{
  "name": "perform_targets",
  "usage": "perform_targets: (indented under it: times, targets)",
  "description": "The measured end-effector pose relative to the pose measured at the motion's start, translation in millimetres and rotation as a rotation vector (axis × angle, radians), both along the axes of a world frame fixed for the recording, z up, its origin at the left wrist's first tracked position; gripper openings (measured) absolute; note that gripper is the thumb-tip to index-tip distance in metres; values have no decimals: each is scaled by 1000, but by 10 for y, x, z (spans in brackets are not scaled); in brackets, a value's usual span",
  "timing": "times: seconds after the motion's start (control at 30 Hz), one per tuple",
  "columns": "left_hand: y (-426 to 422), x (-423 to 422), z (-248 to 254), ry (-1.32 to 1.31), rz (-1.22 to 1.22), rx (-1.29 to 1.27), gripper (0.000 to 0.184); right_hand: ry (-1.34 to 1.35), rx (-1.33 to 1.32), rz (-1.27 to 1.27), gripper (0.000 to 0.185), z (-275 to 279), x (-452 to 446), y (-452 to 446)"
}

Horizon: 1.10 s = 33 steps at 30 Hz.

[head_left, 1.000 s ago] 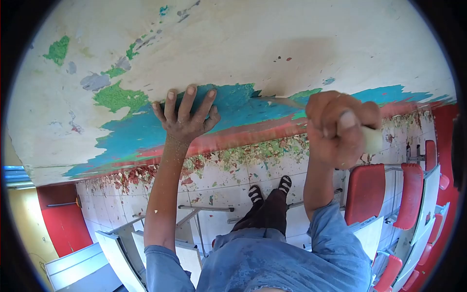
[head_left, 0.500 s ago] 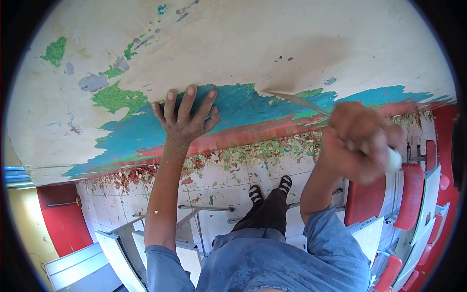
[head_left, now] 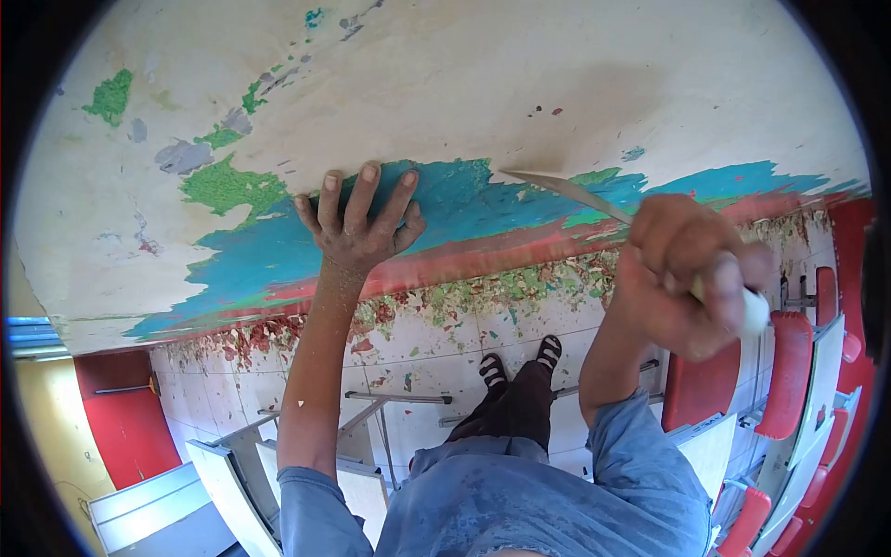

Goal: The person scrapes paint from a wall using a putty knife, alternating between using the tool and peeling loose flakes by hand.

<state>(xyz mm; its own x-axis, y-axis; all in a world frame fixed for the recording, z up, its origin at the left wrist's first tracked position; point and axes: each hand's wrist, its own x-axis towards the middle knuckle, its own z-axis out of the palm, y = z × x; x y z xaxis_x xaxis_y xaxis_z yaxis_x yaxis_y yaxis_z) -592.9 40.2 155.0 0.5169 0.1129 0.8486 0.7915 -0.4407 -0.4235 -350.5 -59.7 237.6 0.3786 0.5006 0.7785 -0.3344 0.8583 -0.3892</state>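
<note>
My left hand [head_left: 360, 223] lies with fingers spread against the wall [head_left: 445, 84], across the upper border of the blue paint patch [head_left: 455, 200]. It holds nothing. Over to the right, my right hand [head_left: 677, 260] is wrapped round the white handle of a knife [head_left: 577, 193]. The long, narrow blade points left, its tip at the ragged edge between the blue paint and the bare pale surface. Whether the tip touches the wall I cannot tell. Green paint patches [head_left: 232, 188] show on the left, and a reddish band [head_left: 445, 265] runs along the wall's bottom.
Green and red paint flakes [head_left: 501, 292] litter the tiled floor [head_left: 427, 348] along the wall's foot. My sandalled feet [head_left: 520, 360] stand just behind them. Desks with metal legs [head_left: 399, 397] are close at left; red chairs [head_left: 789, 371] and more desks crowd the right.
The view has shifted very slightly. My left hand stays in place on the wall, and the knife in my right hand has barely moved.
</note>
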Motion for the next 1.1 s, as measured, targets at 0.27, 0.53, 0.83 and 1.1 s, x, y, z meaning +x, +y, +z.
perform_targets:
  times: [0.27,0.53,0.83,1.1]
  targets:
    - [-22,-5,-4,3,8,1,34,-37,33,-47,10,5,73,-65]
    - [-2,3,9,4,-1,4,34,-52,8,-50,8,-1,52,-22]
    - [-31,-20,-11,10,0,-5,34,-10,70,71,9,-15,30,5]
    - [-19,-23,-11,10,-1,-5,34,15,12,-61,16,-153,-59,19]
